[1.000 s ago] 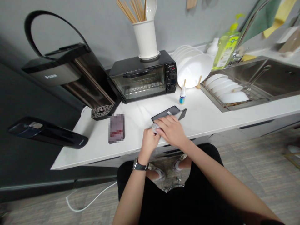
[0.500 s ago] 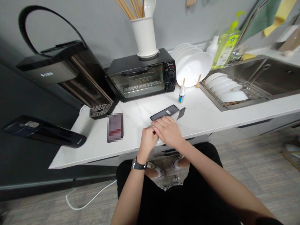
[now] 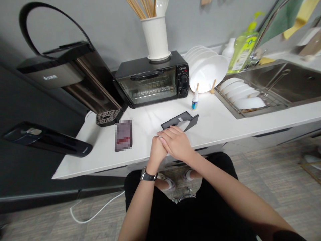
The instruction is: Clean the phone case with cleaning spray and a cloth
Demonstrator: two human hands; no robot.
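My left hand [image 3: 157, 149] is closed near the counter's front edge, its fingers mostly covered by my right hand. My right hand [image 3: 175, 142] lies across it with fingers pressed together; whether something is between the hands is hidden. Just beyond my right fingers sits an open dark case [image 3: 177, 119] with a raised flap [image 3: 193, 123] and something pale inside. A small white bottle with a blue label [image 3: 195, 102] stands upright behind the case. To the left, a dark flat object, partly pixelated [image 3: 123, 135], lies on the counter.
A black toaster oven [image 3: 152, 83] stands at the back, with a white utensil holder on top. A coffee machine [image 3: 82, 77] and a dark cylinder [image 3: 47, 139] are at left. White plates [image 3: 209, 72] and a sink [image 3: 288, 80] are at right.
My right hand has shifted slightly left over my left hand. More of the case's flap and the pale thing inside now shows.
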